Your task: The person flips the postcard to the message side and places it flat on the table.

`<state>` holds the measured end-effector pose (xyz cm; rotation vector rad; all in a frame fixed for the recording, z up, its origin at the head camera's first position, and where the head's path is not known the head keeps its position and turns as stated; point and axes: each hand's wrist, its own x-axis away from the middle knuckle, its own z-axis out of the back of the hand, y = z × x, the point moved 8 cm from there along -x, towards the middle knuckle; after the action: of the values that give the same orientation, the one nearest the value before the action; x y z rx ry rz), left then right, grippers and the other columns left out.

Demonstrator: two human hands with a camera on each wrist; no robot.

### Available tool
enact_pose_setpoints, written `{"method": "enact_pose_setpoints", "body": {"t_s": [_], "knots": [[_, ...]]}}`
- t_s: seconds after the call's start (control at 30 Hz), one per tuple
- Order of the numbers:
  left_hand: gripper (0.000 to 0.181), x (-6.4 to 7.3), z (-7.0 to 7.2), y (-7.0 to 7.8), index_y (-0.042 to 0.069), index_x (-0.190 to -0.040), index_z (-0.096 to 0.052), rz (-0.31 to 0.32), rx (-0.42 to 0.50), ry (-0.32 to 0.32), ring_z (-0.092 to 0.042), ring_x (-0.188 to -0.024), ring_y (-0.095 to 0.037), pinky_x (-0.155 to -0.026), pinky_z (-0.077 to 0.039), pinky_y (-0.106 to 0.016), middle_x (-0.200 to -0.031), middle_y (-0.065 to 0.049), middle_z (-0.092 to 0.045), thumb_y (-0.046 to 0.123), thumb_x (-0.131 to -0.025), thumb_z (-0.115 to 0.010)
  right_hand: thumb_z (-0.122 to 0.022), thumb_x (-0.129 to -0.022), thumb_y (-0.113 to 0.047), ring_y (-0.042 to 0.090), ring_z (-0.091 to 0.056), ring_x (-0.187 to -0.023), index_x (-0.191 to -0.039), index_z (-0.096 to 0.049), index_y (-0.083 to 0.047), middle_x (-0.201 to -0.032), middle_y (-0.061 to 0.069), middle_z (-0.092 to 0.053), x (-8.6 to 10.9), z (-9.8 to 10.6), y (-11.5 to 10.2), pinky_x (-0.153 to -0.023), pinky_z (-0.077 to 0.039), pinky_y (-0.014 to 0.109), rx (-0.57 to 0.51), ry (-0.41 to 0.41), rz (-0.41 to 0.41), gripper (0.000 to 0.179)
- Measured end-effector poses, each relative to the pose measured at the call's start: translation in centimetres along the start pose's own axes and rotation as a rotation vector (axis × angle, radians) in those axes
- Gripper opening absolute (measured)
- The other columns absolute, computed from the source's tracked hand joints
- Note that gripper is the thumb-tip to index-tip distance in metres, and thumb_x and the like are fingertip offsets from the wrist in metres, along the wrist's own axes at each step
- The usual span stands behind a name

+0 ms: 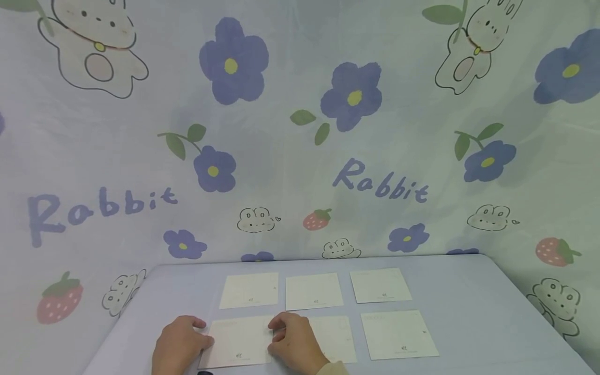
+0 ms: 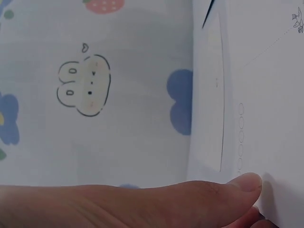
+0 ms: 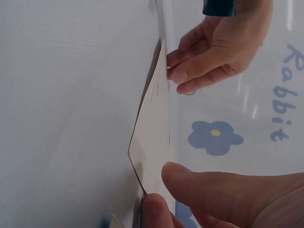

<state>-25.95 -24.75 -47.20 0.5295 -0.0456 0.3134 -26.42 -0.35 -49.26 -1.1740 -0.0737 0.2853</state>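
Note:
A white postcard (image 1: 238, 341) with small print lies at the front left, between both hands. My left hand (image 1: 178, 344) pinches its left edge; in the left wrist view the thumb (image 2: 244, 183) lies on the face beside a row of printed ovals. At the right edge my right hand (image 1: 297, 341) pinches the card, thumb (image 3: 178, 178) above and a finger at the corner. The card looks slightly raised off the table in the right wrist view. My right hand partly covers the front middle postcard (image 1: 335, 338).
Other white postcards lie in two rows: back left (image 1: 249, 290), back middle (image 1: 314, 291), back right (image 1: 380, 285) and front right (image 1: 399, 335). They rest on a pale cloth-covered table (image 1: 478, 312). Behind it hangs a patterned curtain (image 1: 290, 172). A small dark object (image 1: 204, 373) shows at the bottom edge.

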Motion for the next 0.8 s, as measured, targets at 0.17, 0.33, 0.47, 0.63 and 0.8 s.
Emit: {"method": "enact_pose_setpoints", "body": {"t_s": [0.17, 0.33, 0.47, 0.63, 0.8], "knots": [[0.04, 0.1, 0.1, 0.0, -0.008, -0.102, -0.068, 0.008, -0.006, -0.003, -0.062, -0.078, -0.03, -0.077, -0.052, -0.056, -0.095, -0.026, -0.068, 0.014, -0.073, -0.085, -0.081, -0.068, 0.01, 0.006, -0.059, -0.071, -0.095, -0.07, -0.006, -0.091, -0.003, -0.068, 0.1, 0.0, -0.1, -0.064, -0.05, 0.021, 0.01, 0.002, 0.01, 0.033], [0.041, 0.1, 0.0, -0.1, -0.008, -0.104, -0.068, 0.008, -0.003, -0.009, -0.062, -0.079, -0.03, -0.077, -0.052, -0.056, -0.097, -0.027, -0.068, 0.016, -0.075, -0.085, -0.083, -0.068, 0.007, 0.006, -0.059, -0.071, -0.095, -0.071, -0.007, -0.088, -0.005, -0.066, 0.0, 0.0, -0.2, -0.064, -0.05, 0.023, 0.041, 0.003, -0.006, 0.033], [0.043, -0.1, 0.0, -0.2, -0.008, -0.106, -0.068, 0.003, -0.006, 0.007, -0.064, -0.082, -0.032, -0.078, -0.052, -0.056, -0.099, -0.027, -0.068, 0.017, -0.075, -0.084, -0.084, -0.069, 0.004, 0.009, -0.061, -0.076, -0.095, -0.071, -0.01, -0.089, -0.006, -0.066, -0.1, 0.2, -0.4, -0.067, -0.053, 0.027, 0.067, 0.013, -0.029, 0.032], [0.042, 0.0, 0.5, 0.1, -0.009, -0.107, -0.068, -0.045, -0.012, 0.037, -0.067, -0.082, -0.035, -0.076, -0.053, -0.054, -0.091, -0.021, -0.071, 0.019, -0.079, -0.081, -0.085, -0.07, 0.003, 0.013, -0.065, -0.081, -0.095, -0.071, -0.01, -0.095, -0.003, -0.069, -0.2, 0.5, -0.8, -0.071, -0.056, 0.032, 0.039, 0.017, -0.037, 0.031], [0.04, 0.1, 1.1, 0.7, -0.009, -0.107, -0.069, -0.113, -0.009, 0.063, -0.068, -0.08, -0.032, -0.073, -0.054, -0.052, -0.09, -0.019, -0.072, 0.023, -0.084, -0.076, -0.085, -0.071, 0.002, 0.015, -0.066, -0.084, -0.098, -0.072, -0.009, -0.1, -0.003, -0.07, 0.0, 1.0, -1.4, -0.071, -0.057, 0.031, 0.009, 0.007, -0.02, 0.032]]}}
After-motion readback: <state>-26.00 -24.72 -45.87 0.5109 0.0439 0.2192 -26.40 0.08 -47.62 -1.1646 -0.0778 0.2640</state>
